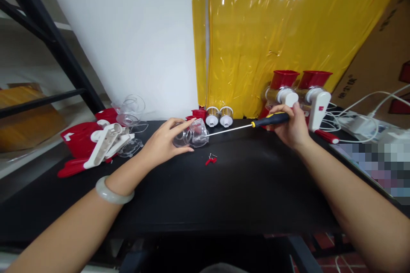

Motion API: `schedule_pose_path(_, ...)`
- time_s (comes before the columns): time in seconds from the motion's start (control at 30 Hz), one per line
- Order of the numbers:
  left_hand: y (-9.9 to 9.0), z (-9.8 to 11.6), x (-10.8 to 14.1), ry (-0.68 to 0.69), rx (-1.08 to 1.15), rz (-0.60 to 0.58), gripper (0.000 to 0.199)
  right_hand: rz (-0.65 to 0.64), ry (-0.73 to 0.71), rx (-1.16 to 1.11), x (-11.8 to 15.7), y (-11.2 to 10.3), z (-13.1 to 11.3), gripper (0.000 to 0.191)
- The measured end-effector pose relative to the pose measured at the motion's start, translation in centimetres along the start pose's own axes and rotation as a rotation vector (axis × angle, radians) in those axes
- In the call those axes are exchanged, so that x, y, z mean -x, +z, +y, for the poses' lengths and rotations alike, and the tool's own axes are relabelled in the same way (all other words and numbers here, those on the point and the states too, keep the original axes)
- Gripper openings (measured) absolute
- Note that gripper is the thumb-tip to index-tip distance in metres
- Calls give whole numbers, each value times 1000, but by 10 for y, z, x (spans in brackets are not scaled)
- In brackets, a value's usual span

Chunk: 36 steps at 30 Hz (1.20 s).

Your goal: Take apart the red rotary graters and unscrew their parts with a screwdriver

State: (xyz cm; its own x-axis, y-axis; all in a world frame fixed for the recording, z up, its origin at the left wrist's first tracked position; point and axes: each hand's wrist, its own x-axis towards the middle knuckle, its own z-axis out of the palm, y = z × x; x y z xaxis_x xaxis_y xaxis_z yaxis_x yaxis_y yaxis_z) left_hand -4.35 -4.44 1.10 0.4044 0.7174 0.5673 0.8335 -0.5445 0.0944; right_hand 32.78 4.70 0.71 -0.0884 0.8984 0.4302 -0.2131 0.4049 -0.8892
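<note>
My left hand (168, 141) is closed around a clear plastic housing (199, 133) that lies on its side on the black table. In my right hand (293, 126) is a long screwdriver (270, 119) with a dark blue and yellow handle. Its thin shaft points left, and the tip meets the open right end of the housing; whether it sits on a screw cannot be made out. Just in front of the housing lie small red plastic pieces (211, 161) with a few tiny screws (210, 155) beside them.
Two drum graters (212, 117) and red parts (198, 114) stand behind the housing. Two red-and-white rotary graters (317, 102) stand at the back right, near white cables (352, 113). Red bases, white crank handles (104, 143) and clear parts (130, 111) lie on the left. A black table (250, 196) spreads below.
</note>
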Motion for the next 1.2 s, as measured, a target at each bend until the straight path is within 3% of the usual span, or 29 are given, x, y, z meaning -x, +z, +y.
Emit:
schedule_pose_path(0.1, 0, -1, 1, -16, 6, 1, 79, 72, 8, 148, -5, -2, 9, 29)
schedule_pose_path(0.2, 2, -2, 2, -56, 16, 27, 84, 85, -4, -24, -4, 1, 9, 14)
schedule_pose_path(0.37, 7, -9, 5, -154, 73, 65, 81, -65, 10, -186, 3, 3, 4, 18)
schedule_pose_path(0.43, 9, -12, 6, -156, 81, 69, 78, -55, 33, -178, 1, 2, 8, 12)
schedule_pose_path(0.57, 11, -15, 6, -110, 54, 94, 75, 37, 52, 6, -6, -2, 19, 42)
schedule_pose_path(0.63, 12, -14, 7, -113, 47, 99, 74, 92, 50, 42, -7, -2, 21, 29)
schedule_pose_path(0.7, 11, -12, 7, -131, 52, 96, 73, 111, 49, -64, -5, 0, 18, 12)
schedule_pose_path(0.87, 11, -10, 7, -131, 94, 57, 75, 9, 83, -334, 2, 7, 6, 25)
schedule_pose_path(0.93, 11, -10, 7, -125, 106, 59, 75, 27, 70, -291, 1, 6, 7, 12)
schedule_pose_path(1.03, 11, -11, 6, -114, 121, 75, 74, 121, 47, -21, -3, 0, 13, 35)
schedule_pose_path(1.1, 12, -12, 6, -113, 129, 77, 74, 175, 35, 113, -3, -2, 16, 33)
schedule_pose_path(1.2, 12, -12, 6, -128, 135, 75, 74, 157, -26, -36, 0, -1, 13, 20)
